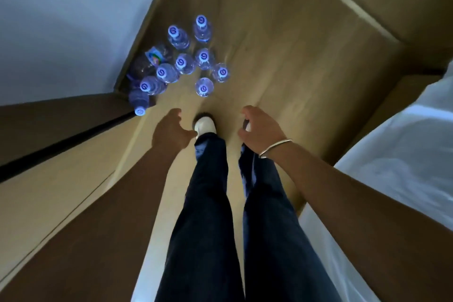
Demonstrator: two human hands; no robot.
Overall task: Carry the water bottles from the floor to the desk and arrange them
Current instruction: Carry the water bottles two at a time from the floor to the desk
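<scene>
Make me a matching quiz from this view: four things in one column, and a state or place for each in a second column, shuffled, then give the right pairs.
Column one:
1. left hand
2. right hand
3. bottle by the left wall corner
4. bottle nearest the white shoe

Column two:
A. upright on the wooden floor, cap up
B. empty, with a metal bangle at the wrist
C. tipped over, cap toward the camera
D. empty, bare wrist, fingers reaching toward the bottles

Pairs: 1-D, 2-B, 3-C, 4-A
</scene>
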